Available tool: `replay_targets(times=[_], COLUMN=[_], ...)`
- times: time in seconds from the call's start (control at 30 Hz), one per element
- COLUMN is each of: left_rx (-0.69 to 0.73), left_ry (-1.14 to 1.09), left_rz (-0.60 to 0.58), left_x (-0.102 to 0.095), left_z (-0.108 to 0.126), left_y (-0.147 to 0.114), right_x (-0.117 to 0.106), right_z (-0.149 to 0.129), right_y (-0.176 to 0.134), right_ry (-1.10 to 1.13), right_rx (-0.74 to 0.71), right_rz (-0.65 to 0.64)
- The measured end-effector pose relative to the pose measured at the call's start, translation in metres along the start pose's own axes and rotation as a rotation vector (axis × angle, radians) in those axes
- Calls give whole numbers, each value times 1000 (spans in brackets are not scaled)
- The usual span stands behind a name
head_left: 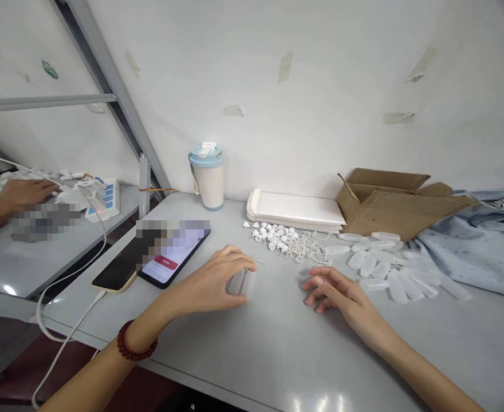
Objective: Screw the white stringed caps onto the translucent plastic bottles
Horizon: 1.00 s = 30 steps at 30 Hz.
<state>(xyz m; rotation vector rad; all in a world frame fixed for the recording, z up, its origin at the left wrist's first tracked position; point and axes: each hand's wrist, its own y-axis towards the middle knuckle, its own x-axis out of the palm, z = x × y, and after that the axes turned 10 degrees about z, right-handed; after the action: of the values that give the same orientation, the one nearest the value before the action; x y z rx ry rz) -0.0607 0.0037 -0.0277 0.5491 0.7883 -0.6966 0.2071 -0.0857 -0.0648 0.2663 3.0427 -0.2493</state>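
Observation:
My left hand (217,277) curls its thumb and fingers round a couple of small translucent plastic pieces (247,283), shaped like rounded sleeves, low over the grey table. A red beaded bracelet (136,342) circles that wrist. My right hand (335,292) is held over the table with loosely bent fingers, and nothing shows in it. To its right lies a spread of similar translucent pieces (381,269). Beyond both hands sit a pile of small white caps (271,234) and a tangle of thin white cords (307,249).
A stack of white boxes or envelopes (297,209) and an open cardboard box (393,200) stand by the wall. Left are a lidded cup (209,180), two phones (177,257) and a white cable (67,343). Another person's hand (26,191) rests on the neighbouring table. Patterned fabric (484,246) lies right.

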Motion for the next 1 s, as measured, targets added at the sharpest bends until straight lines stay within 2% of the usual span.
replay_targets(times=[0.23,0.57,1.0], left_rx=[6,-30,-16], left_ry=[14,-105,-96], left_rz=[-25,-71,-97], left_x=[-1,-2,0], left_z=[-7,-22,-23], left_y=[0,-2,3], right_x=[1,0,-2], right_z=[-2,-3,-1], right_y=[0,1,0], right_ry=[-49,-105,-117], right_rx=[45,49,54], right_rz=[7,-21,-49])
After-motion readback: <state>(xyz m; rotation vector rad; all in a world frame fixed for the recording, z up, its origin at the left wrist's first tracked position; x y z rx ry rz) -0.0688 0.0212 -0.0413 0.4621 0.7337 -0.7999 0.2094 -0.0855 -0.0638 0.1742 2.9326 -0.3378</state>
